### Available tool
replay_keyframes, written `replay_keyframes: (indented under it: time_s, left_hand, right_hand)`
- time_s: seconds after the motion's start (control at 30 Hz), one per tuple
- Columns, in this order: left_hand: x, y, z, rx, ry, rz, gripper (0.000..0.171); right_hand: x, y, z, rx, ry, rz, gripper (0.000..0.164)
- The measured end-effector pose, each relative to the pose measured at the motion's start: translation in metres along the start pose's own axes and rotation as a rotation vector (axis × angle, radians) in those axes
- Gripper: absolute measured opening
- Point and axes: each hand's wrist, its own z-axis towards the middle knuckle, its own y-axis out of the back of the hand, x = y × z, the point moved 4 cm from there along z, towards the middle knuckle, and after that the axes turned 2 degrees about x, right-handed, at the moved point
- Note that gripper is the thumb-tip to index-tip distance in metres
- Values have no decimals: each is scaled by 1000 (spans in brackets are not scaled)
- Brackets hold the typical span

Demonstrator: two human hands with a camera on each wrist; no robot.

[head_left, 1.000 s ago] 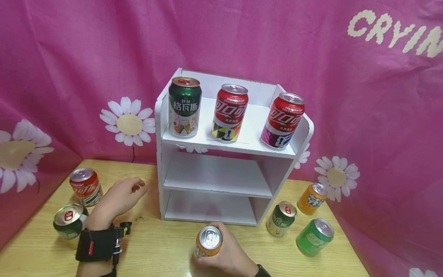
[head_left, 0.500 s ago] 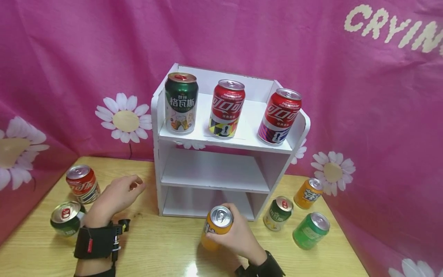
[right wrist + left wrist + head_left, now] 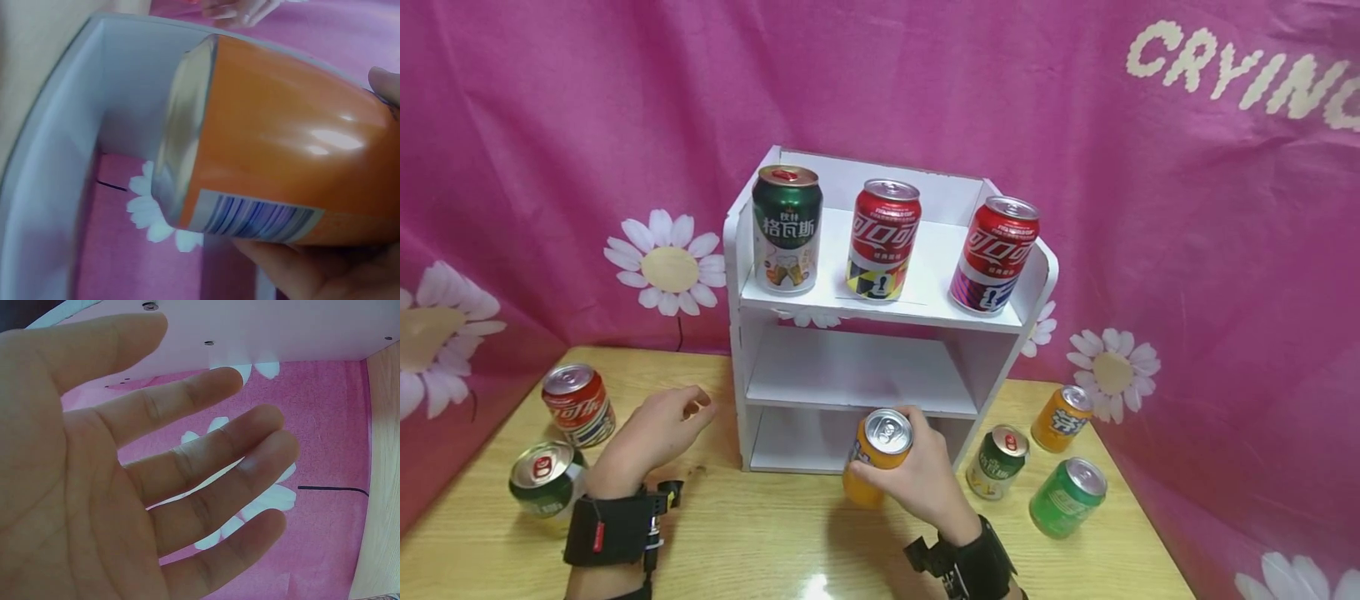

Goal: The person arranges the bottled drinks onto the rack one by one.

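My right hand point(image 3: 922, 472) grips an orange soda can point(image 3: 874, 467) around its upper part, thumb on the near side. The can is held above the table in front of the bottom tier of a white shelf point(image 3: 861, 369); its barcode and base point(image 3: 181, 134) show in the right wrist view. To the left of the shelf, my left hand point(image 3: 658, 427) holds nothing, and its fingers point(image 3: 206, 444) are spread and relaxed in the left wrist view. Beside that hand stand a red cola can point(image 3: 580, 406) and a green-and-white can point(image 3: 547, 482), the latter partly hidden by the wrist.
On the top tier stand a green can point(image 3: 787, 229) and two red cola cans, left point(image 3: 883, 239) and right point(image 3: 995, 254). Right of the shelf are a small green-and-white can point(image 3: 997, 462), a bright green can point(image 3: 1067, 497) and another orange can point(image 3: 1062, 419). A pink curtain point(image 3: 880, 75) hangs behind.
My right hand has lifted the orange can off the table and carried it forward and slightly right toward the shelf. The left hand has stayed in place; the head view has shifted slightly.
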Motion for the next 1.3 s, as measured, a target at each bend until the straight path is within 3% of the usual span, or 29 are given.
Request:
replay_keyframes:
  time_s: [0.27, 0.8, 1.3]
  left_hand:
    - [2, 1, -1, 15, 28, 13, 38]
    - [1, 0, -2, 26, 18, -21, 36]
    - [-2, 1, -4, 26, -4, -45, 34]
  right_hand:
    - [24, 1, 17, -33, 25, -84, 68]
    - [61, -15, 50, -105, 91, -115, 70]
    - [77, -29, 65, -188, 83, -185, 71]
